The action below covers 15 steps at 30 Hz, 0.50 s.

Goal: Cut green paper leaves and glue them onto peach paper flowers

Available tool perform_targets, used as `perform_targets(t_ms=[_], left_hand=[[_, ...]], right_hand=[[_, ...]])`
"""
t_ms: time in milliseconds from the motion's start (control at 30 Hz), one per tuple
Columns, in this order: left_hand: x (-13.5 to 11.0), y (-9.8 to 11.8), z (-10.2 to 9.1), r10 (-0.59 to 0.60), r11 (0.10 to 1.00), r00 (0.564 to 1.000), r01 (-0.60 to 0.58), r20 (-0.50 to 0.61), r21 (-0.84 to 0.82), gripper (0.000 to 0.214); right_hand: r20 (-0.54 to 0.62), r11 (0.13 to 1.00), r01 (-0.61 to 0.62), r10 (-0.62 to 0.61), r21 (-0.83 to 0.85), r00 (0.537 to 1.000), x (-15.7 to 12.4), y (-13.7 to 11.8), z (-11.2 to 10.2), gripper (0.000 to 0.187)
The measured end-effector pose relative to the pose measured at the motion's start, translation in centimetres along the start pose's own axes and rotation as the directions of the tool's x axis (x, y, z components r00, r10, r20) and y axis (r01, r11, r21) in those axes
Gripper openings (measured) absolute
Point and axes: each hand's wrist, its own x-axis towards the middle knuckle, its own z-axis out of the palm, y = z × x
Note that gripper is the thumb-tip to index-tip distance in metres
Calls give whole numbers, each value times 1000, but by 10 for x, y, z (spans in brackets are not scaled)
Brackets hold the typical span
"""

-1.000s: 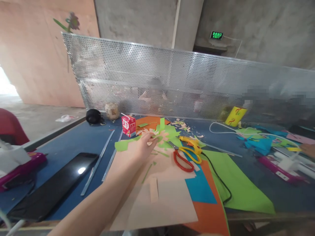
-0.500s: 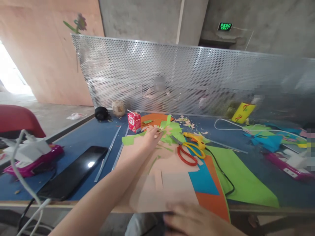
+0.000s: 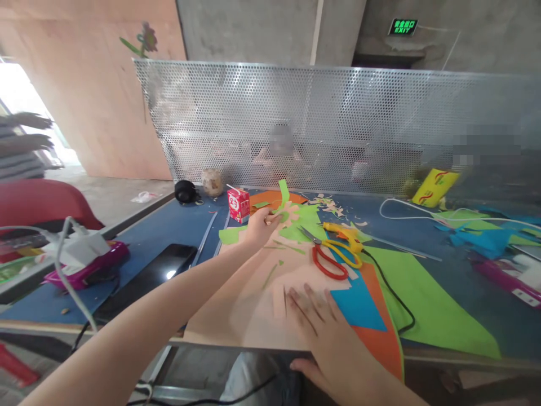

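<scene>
Pale peach paper cutout with petal-like edges point(image 3: 289, 212) stands above green paper scraps point(image 3: 308, 217) near the middle of the blue table point(image 3: 147, 237). The left hand point(image 3: 262, 225) has its fingers closed in a pinch at the cutout's left edge. The right hand point(image 3: 323, 321) lies flattened, fingers extended and slightly parted, grasping nothing, over a large peach paper sheet point(image 3: 236, 301). Red-and-yellow-handled scissors point(image 3: 318, 241) rest right of the cutout, beside a yellow glue gun point(image 3: 354, 241).

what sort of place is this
Probably a craft workroom in some shared building: scissors and what looks like a glue gun lie among coloured sheets, and an exit sign glows high up behind.
</scene>
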Motion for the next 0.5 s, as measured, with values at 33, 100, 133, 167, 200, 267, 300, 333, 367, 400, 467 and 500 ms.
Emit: perform_targets(t_ms=[33,100,133,167,200,267,300,333,367,400,467,500], left_hand=[[1,2,0,-1,1000,1000,1,-10,-1,20],[2,7,3,-12,1000,999,12,-34,-8,18],[1,10,6,-22,1000,999,22,-46,-14,18],[0,12,9,-33,999,998,32,-58,-22,18],[-2,15,13,-44,999,997,42,-68,-31,18],[-8,19,19,-60,997,995,56,-82,-55,19],[-10,20,21,-65,996,994,59,-88,-69,18],[-13,21,21,-67,995,994,60,-88,-84,16],[-15,21,21,-70,993,994,61,-85,-97,15],[-16,21,20,-74,992,995,66,-74,-108,15],[-17,21,18,-87,990,996,82,-36,-113,16],[-18,20,17,-92,990,996,89,-15,-110,16]], right_hand=[[19,1000,-13,13,12,1000,1,0,1,72],[50,998,-41,39,42,998,3,0,2,71],[62,997,-52,49,56,997,4,-1,1,71],[69,996,-61,56,68,996,5,-1,0,71],[73,995,-66,60,79,996,5,-1,-1,72],[76,993,-62,54,102,996,4,-1,-5,73],[79,992,-51,42,119,996,2,-1,-8,73],[82,989,-39,28,140,996,1,1,-12,72],[83,986,-30,16,164,996,0,3,-17,69],[78,982,-26,11,185,997,-1,6,-24,65],[21,978,-92,89,189,996,2,18,-37,52],[-32,973,-159,167,166,985,6,28,-44,47]])
